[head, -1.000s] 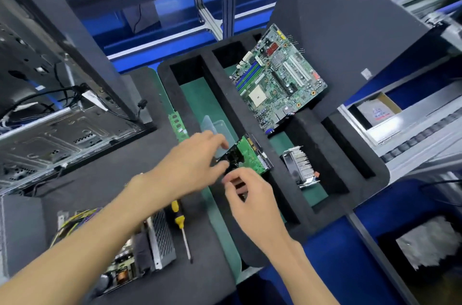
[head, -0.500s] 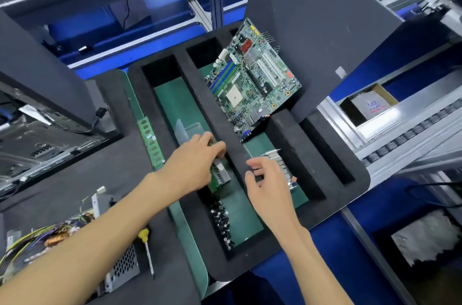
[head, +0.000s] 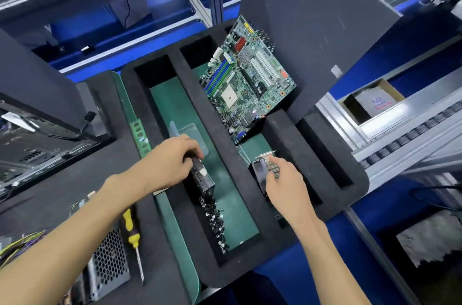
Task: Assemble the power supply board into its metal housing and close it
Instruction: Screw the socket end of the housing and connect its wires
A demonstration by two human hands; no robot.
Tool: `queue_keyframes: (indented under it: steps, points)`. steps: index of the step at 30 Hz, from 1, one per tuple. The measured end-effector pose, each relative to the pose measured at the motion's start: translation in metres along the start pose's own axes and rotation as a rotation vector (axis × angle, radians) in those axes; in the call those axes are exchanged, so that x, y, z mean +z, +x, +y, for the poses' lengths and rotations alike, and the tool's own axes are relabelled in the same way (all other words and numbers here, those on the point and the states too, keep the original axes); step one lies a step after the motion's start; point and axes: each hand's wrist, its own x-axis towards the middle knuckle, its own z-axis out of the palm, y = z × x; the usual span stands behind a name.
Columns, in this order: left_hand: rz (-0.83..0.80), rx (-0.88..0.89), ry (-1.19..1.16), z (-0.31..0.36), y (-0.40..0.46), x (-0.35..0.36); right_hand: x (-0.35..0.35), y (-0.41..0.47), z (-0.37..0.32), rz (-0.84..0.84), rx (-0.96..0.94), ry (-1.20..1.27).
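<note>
The power supply (head: 107,262), with its perforated metal housing and a bundle of yellow wires (head: 15,249), lies at the bottom left on the black mat, away from both hands. My left hand (head: 170,162) grips a black hard drive (head: 203,179) that stands on edge in the left compartment of the foam tray (head: 250,277). My right hand (head: 282,179) grips the finned heatsink with fan (head: 262,167) in the tray's middle compartment. A screwdriver (head: 130,227) with a yellow handle lies beside the power supply.
A pile of several screws (head: 215,222) lies just below the drive. A motherboard (head: 247,74) leans at the tray's far end, with a clear plastic box (head: 190,134) and a RAM stick (head: 140,134) nearby. An open computer case (head: 30,149) stands at the left.
My left hand lowered the hard drive onto its edge in the left compartment. My right hand let go of it and moved right onto the heatsink. The view shifted right.
</note>
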Motion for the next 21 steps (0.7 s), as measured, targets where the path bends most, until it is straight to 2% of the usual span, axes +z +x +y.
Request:
queue_keyframes:
  steps: [5, 9, 13, 16, 21]
  points:
    - [-0.013, 0.052, 0.002, 0.01, 0.016, 0.008, -0.013, 0.002, 0.002, 0.059, -0.026, 0.092]
    - [-0.093, 0.026, 0.03, 0.021, 0.026, 0.01, -0.033, 0.014, 0.0, 0.137, -0.002, 0.324]
    - [-0.102, -0.015, 0.033, 0.029, 0.037, 0.01, -0.047, 0.027, -0.006, 0.187, -0.021, 0.48]
    - [-0.016, -0.019, 0.012, 0.039, 0.05, 0.005, -0.052, 0.038, -0.017, 0.168, -0.06, 0.514]
    - [0.173, 0.031, -0.173, 0.064, 0.069, -0.007, -0.054, 0.058, -0.041, 0.096, -0.1, 0.551]
